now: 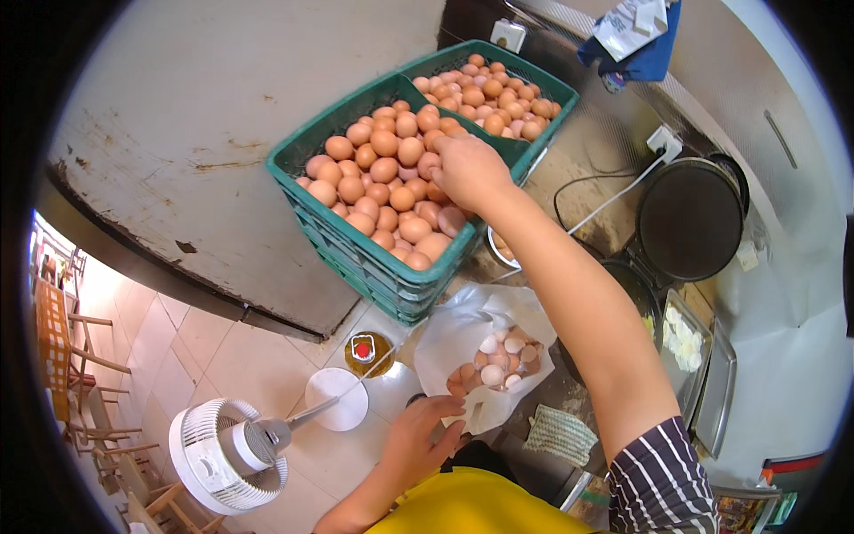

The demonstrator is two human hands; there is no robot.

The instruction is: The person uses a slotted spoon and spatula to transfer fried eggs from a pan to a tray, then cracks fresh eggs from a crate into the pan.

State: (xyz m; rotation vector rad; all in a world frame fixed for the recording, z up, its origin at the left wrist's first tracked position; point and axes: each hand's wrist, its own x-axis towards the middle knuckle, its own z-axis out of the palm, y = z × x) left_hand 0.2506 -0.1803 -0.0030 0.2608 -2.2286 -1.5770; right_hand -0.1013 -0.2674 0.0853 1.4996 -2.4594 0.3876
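Brown eggs [383, 169] are heaped in the near compartment of a stacked green plastic crate [413, 275], and more fill the far compartment. My right hand [472, 172] reaches into the near heap, its fingertips at an egg [428, 164]; whether they close on it cannot be told. Below the crate, a whitish plastic bag [450, 334] stands with its mouth wide, with several brown and pale eggs or eggshells [494, 375] inside. My left hand [430, 424] is at the near edge of the bag, fingers spread beside its handle; whether it pinches the plastic is unclear.
A round electric griddle [690, 219] with raised lid stands right, beside a metal tray [694, 380] holding pale pieces. Cables run behind my right forearm. A striped cloth [560, 435] lies near the bag. A white fan [227, 457] and an oil jug [369, 354] are at lower left.
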